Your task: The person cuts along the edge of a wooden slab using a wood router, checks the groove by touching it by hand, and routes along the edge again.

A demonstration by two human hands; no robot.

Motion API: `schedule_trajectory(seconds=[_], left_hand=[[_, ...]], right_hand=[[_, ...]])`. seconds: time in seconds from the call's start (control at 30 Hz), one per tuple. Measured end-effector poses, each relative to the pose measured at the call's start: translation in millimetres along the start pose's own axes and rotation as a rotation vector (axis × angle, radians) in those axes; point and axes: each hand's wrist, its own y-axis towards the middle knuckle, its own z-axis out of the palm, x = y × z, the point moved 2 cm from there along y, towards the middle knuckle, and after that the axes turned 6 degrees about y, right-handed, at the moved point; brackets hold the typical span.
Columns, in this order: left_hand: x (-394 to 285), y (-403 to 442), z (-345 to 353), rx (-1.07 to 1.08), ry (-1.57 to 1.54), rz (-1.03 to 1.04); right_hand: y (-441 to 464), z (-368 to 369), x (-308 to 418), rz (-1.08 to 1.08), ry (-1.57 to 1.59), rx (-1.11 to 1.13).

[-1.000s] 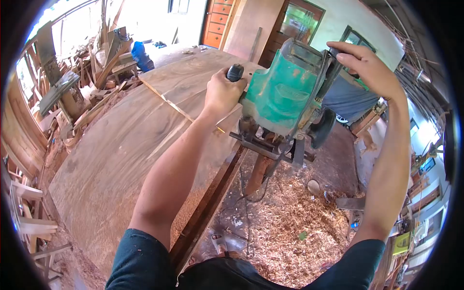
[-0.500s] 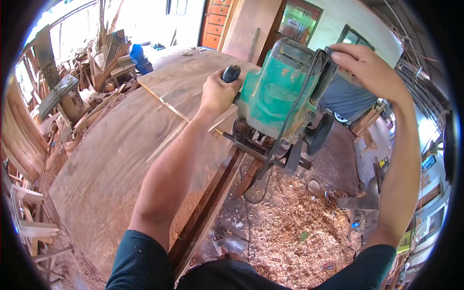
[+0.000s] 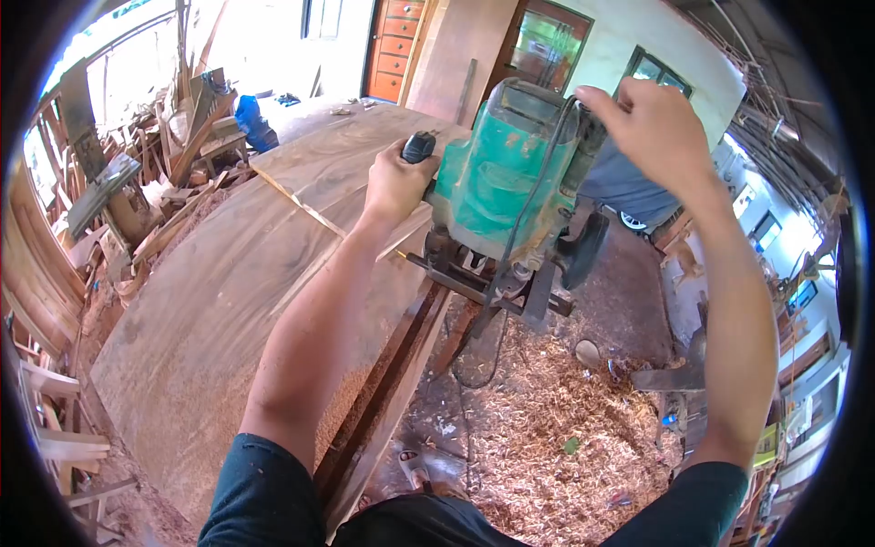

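A green plunge router (image 3: 506,173) stands upright on a narrow dark wooden beam (image 3: 387,383) along the edge of a wide wooden slab (image 3: 200,319). My left hand (image 3: 396,182) is wrapped round the router's black side knob (image 3: 419,147). Up at the router's top right, my right hand (image 3: 658,132) is raised with its thumb apart from the fingers. The thumb tip is at the black cord (image 3: 547,173); whether it touches is unclear. The router's other black knob (image 3: 585,251) sits below that hand, not held. The bit is hidden by the base.
Wood shavings (image 3: 565,438) cover the floor on the right. A thin wooden strip (image 3: 296,199) lies across the slab. Scrap wood (image 3: 173,155) is piled at the left. The cord hangs below the router. A metal piece (image 3: 670,379) juts in at the right.
My right hand has loosened from the router's top, its fingers lifting while the thumb stays close. My left hand keeps its grip on the knob. The view has shifted slightly.
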Motion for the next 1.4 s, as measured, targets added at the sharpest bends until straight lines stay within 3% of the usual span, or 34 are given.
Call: schedule_trajectory(seconds=[0.07,0.17,0.27,0.37,0.47,0.53,0.6,0.67,0.77,0.87,0.93,1.0,1.1,1.2,1.23,1.33,1.4], left_hand=[[0.8,2.0,2.1,0.013,-0.002,-0.015],[0.8,2.4,2.3,0.02,-0.026,-0.017],[0.1,0.3,0.1,0.021,-0.044,0.003],[1.0,0.1,1.4,-0.029,-0.031,0.044],[-1.9,0.7,0.3,0.017,0.017,-0.022],[-3.6,0.1,0.1,0.034,0.002,-0.034],[-3.9,-0.6,-2.5,0.016,-0.008,-0.014],[-2.3,-1.7,0.3,-0.026,-0.013,0.043],[-5.4,-2.1,3.3,-0.017,-0.058,0.021],[-1.6,-2.0,4.0,-0.02,-0.03,-0.073],[-2.2,-3.9,1.2,-0.058,-0.032,0.042],[-1.5,-4.1,1.8,-0.066,-0.029,0.015],[-8.2,-9.3,-4.0,-0.062,-0.005,0.023],[-11.4,-8.7,-5.1,-0.023,-0.027,0.007],[-12.2,-9.0,-5.5,-0.016,-0.031,0.005],[-13.5,-10.4,-6.7,-0.014,-0.022,0.005],[-13.7,-10.7,-7.6,-0.019,-0.009,0.004]], right_hand=[[-7.4,-3.9,16.1,0.088,-0.178,-0.052],[4.4,4.1,-17.3,-0.235,0.335,-0.019],[-0.3,6.8,-12.7,-0.185,0.473,0.003],[-11.9,-3.9,27.5,0.186,-0.145,-0.014],[-2.1,-4.0,1.2,0.106,0.032,0.077],[-3.3,5.8,-11.9,-0.066,0.398,0.004],[1.5,9.2,-19.4,-0.108,0.446,0.01],[0.9,-1.7,-8.7,-0.006,0.174,0.086],[-10.0,-3.8,26.4,0.206,-0.136,-0.001],[-7.2,-3.4,-0.8,-0.066,0.308,0.04],[0.5,9.7,-31.0,-0.198,0.541,0.06],[1.3,6.6,-28.5,-0.088,0.479,0.099],[-8.8,15.5,6.4,0.046,-0.183,-0.235],[-0.9,10.6,-9.3,-0.026,-0.023,-0.109],[-2.2,4.0,-6.9,-0.046,0.265,0.02],[-0.1,16.2,-30.1,-0.032,0.667,0.03],[0.7,30.0,-31.5,-0.067,0.339,-0.183]])
